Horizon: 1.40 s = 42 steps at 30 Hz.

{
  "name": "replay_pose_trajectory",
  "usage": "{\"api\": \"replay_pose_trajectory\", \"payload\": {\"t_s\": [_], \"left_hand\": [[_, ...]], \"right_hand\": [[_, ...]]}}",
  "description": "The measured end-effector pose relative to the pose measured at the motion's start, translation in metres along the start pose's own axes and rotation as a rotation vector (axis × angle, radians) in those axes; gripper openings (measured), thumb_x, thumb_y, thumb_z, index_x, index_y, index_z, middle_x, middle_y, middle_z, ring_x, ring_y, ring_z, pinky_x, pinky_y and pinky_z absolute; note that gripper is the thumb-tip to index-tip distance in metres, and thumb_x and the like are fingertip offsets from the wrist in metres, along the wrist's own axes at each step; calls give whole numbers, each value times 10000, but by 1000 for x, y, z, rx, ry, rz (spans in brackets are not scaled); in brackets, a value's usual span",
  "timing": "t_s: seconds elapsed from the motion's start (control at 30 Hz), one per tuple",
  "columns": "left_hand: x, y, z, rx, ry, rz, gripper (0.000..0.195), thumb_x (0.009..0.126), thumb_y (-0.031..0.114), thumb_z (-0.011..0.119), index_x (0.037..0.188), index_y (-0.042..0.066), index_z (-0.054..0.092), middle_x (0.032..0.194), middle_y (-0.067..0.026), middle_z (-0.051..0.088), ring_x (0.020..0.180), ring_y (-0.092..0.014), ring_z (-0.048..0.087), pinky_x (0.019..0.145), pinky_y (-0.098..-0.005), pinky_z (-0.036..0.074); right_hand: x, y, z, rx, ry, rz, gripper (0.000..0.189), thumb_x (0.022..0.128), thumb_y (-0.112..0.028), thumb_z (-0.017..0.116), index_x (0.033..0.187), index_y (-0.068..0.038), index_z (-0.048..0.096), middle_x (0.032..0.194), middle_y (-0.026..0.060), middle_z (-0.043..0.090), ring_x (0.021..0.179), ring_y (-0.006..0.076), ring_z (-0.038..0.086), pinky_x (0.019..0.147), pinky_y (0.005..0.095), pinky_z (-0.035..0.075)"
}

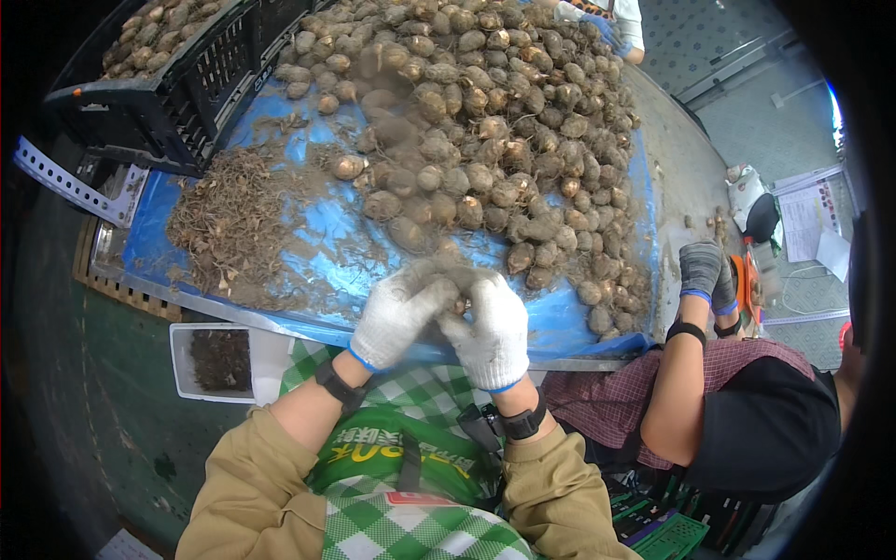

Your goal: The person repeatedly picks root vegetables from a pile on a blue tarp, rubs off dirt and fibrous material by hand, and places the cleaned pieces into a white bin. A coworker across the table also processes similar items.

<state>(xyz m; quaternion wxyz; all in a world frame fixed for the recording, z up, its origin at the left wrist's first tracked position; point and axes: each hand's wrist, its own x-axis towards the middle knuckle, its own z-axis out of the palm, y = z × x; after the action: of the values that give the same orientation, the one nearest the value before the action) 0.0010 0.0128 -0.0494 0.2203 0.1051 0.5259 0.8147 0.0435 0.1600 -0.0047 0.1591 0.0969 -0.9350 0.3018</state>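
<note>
My left hand (pixel 407 315) and my right hand (pixel 491 327), both in white knit gloves with soiled fingers, meet over the near edge of the table. Between their fingers they grip a small taro corm (pixel 459 305), which is mostly hidden; only a bit of its brown surface shows. Just beyond my hands spreads a large heap of hairy brown taro corms (pixel 490 140) on blue plastic sheeting (pixel 336 238). To the left of my left hand lies a pile of dry root fibres and peelings (pixel 227 217).
A black plastic crate (pixel 140 119) of corms stands at the far left. Below the table's left edge is a white bin (pixel 178 364) with dark debris. At right, a co-worker in grey gloves (pixel 702 269) works close by an orange object (pixel 747 283). Another person's blue-gloved hand (pixel 603 28) reaches in at the top.
</note>
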Motion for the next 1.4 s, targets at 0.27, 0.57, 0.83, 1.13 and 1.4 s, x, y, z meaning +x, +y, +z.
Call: {"api": "replay_pose_trajectory", "payload": {"t_s": [0.27,0.57,0.83,1.13,1.4], "left_hand": [[1,3,-11,-226,79,-231,285,995,174,537,1149,-40,643,1000,-77,689,890,-135,647,764,-266,537],[3,4,-8,-255,195,-185,334,951,133,604,1266,20,598,991,-13,674,806,-78,601,693,-237,501],[-3,1,-12,76,193,-18,370,1004,221,508,1230,-52,615,1115,-101,686,991,-160,635,880,-297,515],[17,67,-32,682,290,37,370,909,317,636,1143,34,685,991,-118,707,876,-203,640,757,-333,504],[14,37,-5,1472,-540,552,353,789,212,671,1112,71,651,1229,-123,597,1093,-319,572,898,-420,502]], "right_hand": [[-2,-4,3,277,-20,165,436,727,-111,800,1124,-35,638,1023,159,662,921,323,658,802,373,528],[3,-3,10,737,127,578,458,794,-64,729,1197,73,561,1123,126,655,984,164,621,890,325,523],[7,-10,0,196,-105,111,476,806,-61,705,1263,-39,576,1166,170,652,960,336,650,836,401,530],[19,10,-1,1264,325,639,361,914,-128,648,1228,26,558,1177,146,666,955,181,664,677,290,595],[-12,33,-12,1449,381,548,367,922,-90,629,1252,47,548,1178,136,648,1057,205,629,962,328,505]]}}
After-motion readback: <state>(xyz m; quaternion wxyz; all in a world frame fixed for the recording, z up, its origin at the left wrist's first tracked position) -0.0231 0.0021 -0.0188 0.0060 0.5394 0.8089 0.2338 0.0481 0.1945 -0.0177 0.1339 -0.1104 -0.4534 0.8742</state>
